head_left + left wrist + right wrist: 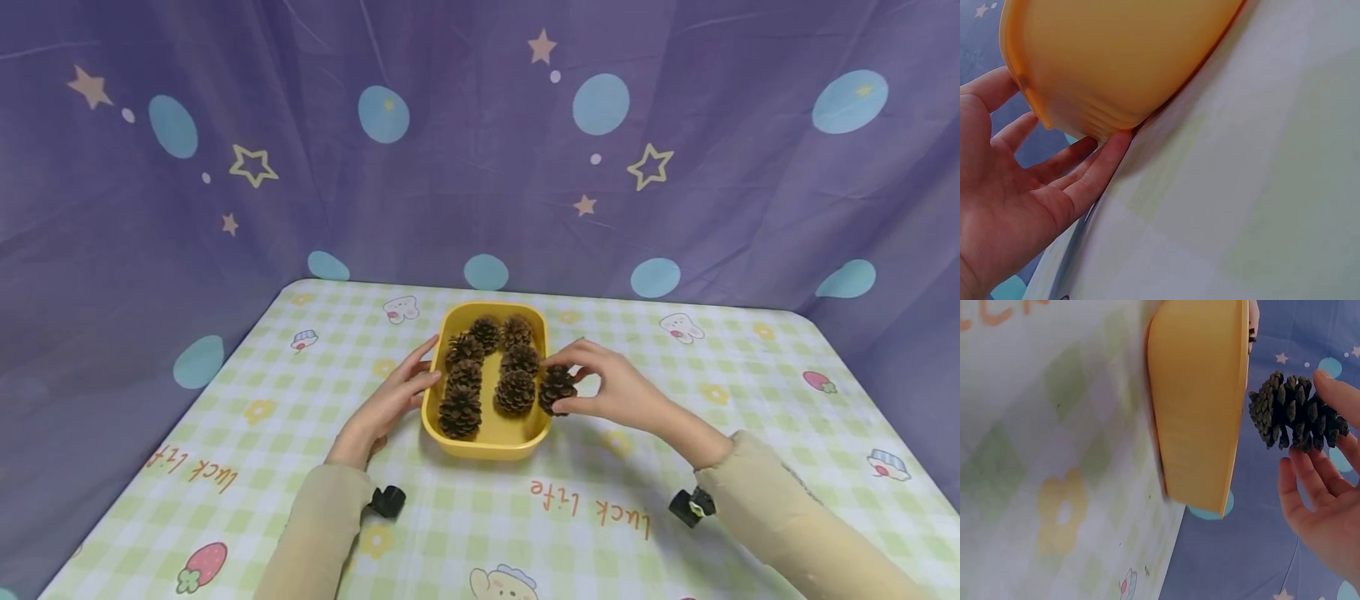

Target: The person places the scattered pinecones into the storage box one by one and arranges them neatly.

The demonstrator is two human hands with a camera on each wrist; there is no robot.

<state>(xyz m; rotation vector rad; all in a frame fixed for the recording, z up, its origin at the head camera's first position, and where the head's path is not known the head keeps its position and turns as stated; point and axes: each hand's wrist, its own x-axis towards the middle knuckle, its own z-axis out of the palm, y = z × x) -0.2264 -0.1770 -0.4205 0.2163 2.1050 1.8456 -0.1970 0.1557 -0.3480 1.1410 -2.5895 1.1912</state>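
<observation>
Purple cloth backdrop (pixel 450 192) w/ stars & pale blue dots hangs behind; desk (pixel 675 517) has a soft green-checked cover w/ cartoon prints & "luck life" lettering. Smooth yellow plastic tray (pixel 487 446), rounded-rectangle shape, sits mid-desk, holding rough brown scaly pine cones in 2 rows. Left hand (pixel 390 400): grip released, fingers straight, resting vs. the tray's left wall; left wrist view shows fingertips (pixel 1116 147) touching its ribbed lower edge at desk level. Right hand (pixel 615 387): grip grasping one pine cone (pixel 557 388), pinched betw. thumb & fingers, just at the tray's right rim, above desk. Right wrist view shows this cone (pixel 1294 412) dark, woody, open-scaled, just beside the tray's outer wall, not touching it. Beige sleeves on both arms.
</observation>
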